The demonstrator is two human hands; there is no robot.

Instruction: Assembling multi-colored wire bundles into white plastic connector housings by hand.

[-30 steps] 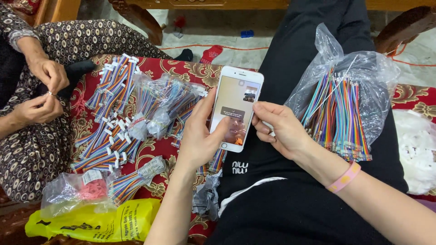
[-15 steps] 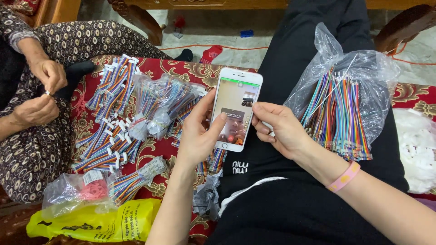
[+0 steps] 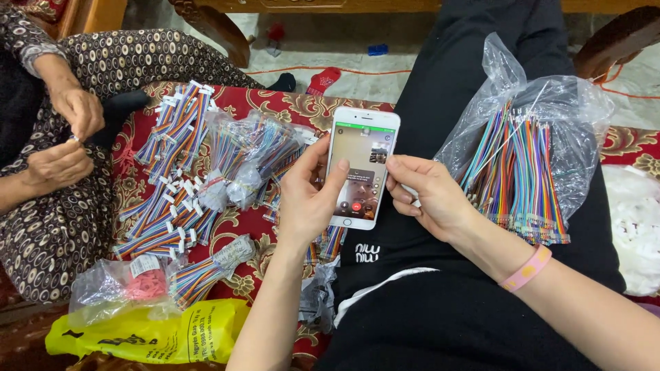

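A white smartphone [image 3: 363,141] with a lit screen is held over my lap. My left hand [image 3: 308,199] grips its left edge, the thumb lying across the screen. My right hand [image 3: 427,194] closes on its right edge, fingers curled behind. A pink band [image 3: 526,268] circles my right wrist. Beside my right hand, a clear plastic bag [image 3: 543,117] full of rainbow ribbon cables [image 3: 519,172] rests on my black trouser leg.
Piles of rainbow cable bundles [image 3: 175,165] and bagged cables [image 3: 251,154] lie on a red patterned cushion [image 3: 292,106]. A yellow bag [image 3: 151,336] lies front left. Another person's hands [image 3: 69,134] work at the left. A white bag [image 3: 636,227] sits right.
The phone's screen content has changed. My left thumb has slid further across the screen, and the other person's hands shifted slightly.
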